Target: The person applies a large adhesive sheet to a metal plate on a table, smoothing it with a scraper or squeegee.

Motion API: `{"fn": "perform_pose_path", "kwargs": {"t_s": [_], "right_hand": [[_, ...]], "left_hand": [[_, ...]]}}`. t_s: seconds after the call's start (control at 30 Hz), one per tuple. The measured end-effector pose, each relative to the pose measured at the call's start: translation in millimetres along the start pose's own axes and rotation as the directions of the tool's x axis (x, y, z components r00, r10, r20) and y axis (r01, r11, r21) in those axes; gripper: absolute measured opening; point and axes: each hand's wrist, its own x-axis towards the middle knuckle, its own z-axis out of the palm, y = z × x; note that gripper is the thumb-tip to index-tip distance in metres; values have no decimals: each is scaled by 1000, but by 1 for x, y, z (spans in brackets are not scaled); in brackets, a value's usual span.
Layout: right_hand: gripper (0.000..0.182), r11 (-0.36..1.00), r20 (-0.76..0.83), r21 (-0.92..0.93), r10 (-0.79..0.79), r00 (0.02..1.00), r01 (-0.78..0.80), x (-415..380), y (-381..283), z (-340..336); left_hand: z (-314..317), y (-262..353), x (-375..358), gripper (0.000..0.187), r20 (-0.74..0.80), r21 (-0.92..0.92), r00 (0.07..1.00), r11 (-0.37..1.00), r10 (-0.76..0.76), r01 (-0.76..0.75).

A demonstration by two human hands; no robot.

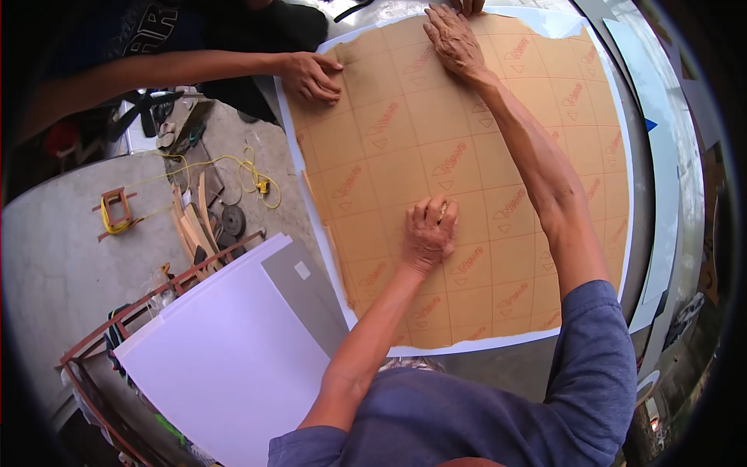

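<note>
Brown protective paper (pixel 397 148) with red grid lines and printed marks covers a large white sheet (pixel 615 300), whose border shows around it. My left hand (pixel 429 237) rests on the lower middle of the paper with its fingers curled in; what they hold, if anything, is hidden. A ring shows on one finger. Stretched toward the far edge, my right hand (pixel 455 45) lies flat on the paper, fingers extended. Another person's hand (pixel 311 76) presses the paper's upper left corner area, and part of a further hand (pixel 468 6) shows at the far edge.
At lower left stands a stack of pale panels (pixel 226 342) beside a rusty metal frame (pixel 82 362). Wood strips (pixel 198 222), a yellow cord (pixel 250 167) and a reel (pixel 117 212) lie on the concrete floor. A long pale strip (pixel 661 179) runs along the right.
</note>
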Motion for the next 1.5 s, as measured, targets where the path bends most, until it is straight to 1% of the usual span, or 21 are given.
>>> {"fn": "perform_pose_path", "kwargs": {"t_s": [0.07,0.17,0.27,0.37,0.47,0.57,0.67,0.7,0.77,0.8,0.83,0.93,0.97,1.07,1.17,1.27,1.37,1.47,1.5], "right_hand": [[53,993,-105,-114,-54,993,42,1,-4,7],[55,956,-50,-287,-80,996,63,-6,-10,18],[49,933,-133,-347,-151,980,96,-10,-10,22],[51,869,-167,-463,-281,945,176,-11,5,36],[50,964,-143,-203,-203,969,172,-10,11,33],[50,988,-193,-149,-60,979,31,-10,-4,30],[36,994,-293,-65,63,954,-85,8,-8,22],[18,982,-415,-173,-2,910,-77,13,-11,20],[15,984,-352,-180,-52,935,-12,25,6,23],[16,983,-316,-184,-81,945,23,29,16,24],[21,986,-293,-144,-120,949,80,34,19,17],[20,976,-79,-58,-214,974,210,57,49,14],[16,969,-131,-69,-243,961,235,60,49,16],[14,989,40,-126,-76,996,80,71,50,16],[14,929,-27,-297,-240,970,222,81,55,30],[13,849,26,-372,-394,919,374,88,57,28],[12,796,201,-413,-395,896,443,95,48,22],[15,834,211,-372,-352,912,408,89,53,16],[16,874,200,-299,-335,921,383,88,57,16]], "left_hand": [[0,0,1,38,-2,-3,1000,1000,-3,3],[1,2,-5,38,4,-10,1000,1000,-8,8],[1,-1,-1,37,-11,-11,1000,1000,2,-2],[1,2,1,36,-10,-17,1000,1000,-5,5],[-1,2,1,36,-12,-2,1000,1000,-2,2],[2,2,1,36,-15,-4,1000,1000,1,-1],[1,0,-2,36,0,-16,1000,1000,-9,9],[1,0,-2,36,1,-14,1000,1000,-10,10],[1,-1,0,36,-5,-11,1000,1000,-8,8],[1,-1,0,36,-7,-12,1000,1000,-11,11],[2,0,-1,37,-9,-15,1000,1000,-15,15],[3,-1,-2,37,-1,-18,1000,1000,-22,22],[4,0,-3,37,-1,-21,1000,1000,-23,23],[3,-1,-3,37,-2,-16,1000,1000,-23,23],[2,-1,-5,38,-5,-15,1000,1000,-27,27],[3,-2,-4,39,-10,-17,1000,1000,-20,20],[1,-3,-4,40,-9,-7,1000,1000,-10,10],[1,-4,-6,41,7,-9,1000,1000,-10,10],[2,-4,-5,42,0,-9,1000,1000,-10,10]]}}
